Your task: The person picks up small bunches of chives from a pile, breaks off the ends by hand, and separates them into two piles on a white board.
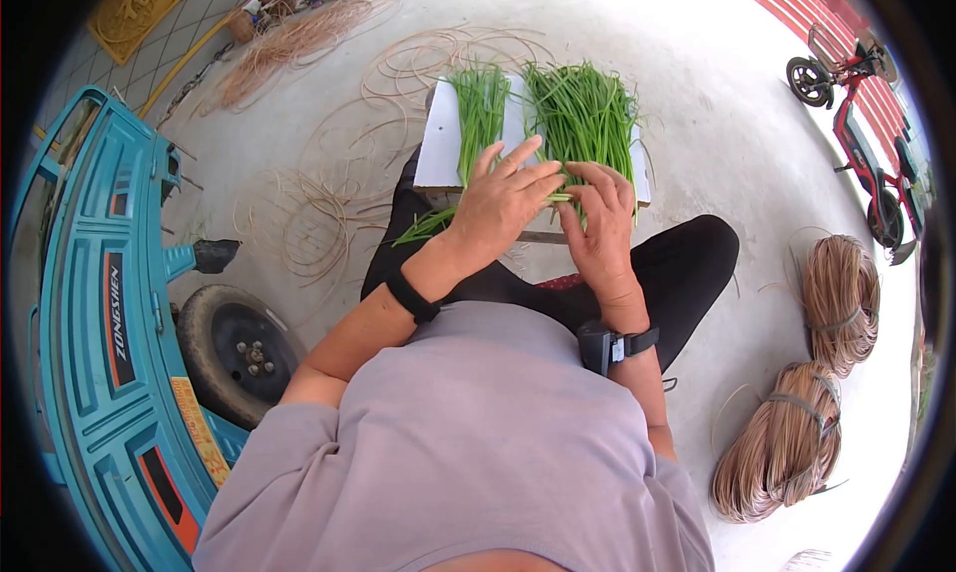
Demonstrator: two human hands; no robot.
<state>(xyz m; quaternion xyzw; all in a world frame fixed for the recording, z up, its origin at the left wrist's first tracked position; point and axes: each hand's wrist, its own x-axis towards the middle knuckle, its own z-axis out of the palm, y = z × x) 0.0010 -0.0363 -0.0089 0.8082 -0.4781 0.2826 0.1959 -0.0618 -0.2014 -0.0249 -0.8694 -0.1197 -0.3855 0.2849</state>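
Observation:
My left hand is over the near edge of a small white-topped board, its outer fingers spread and its thumb hidden underneath. A few green chive stalks stick out to the left from under its wrist, and pale stem ends show at its fingertips. My right hand, fingers curled, pinches those stem ends close to the left fingertips. On the white board lie two piles of chives: a narrow pile on the left and a wider, thicker pile on the right.
A teal cargo vehicle with a wheel stands close on the left. Loose cane coils spread over the concrete floor. Two tied cane bundles lie at right. A red electric scooter is parked at far right.

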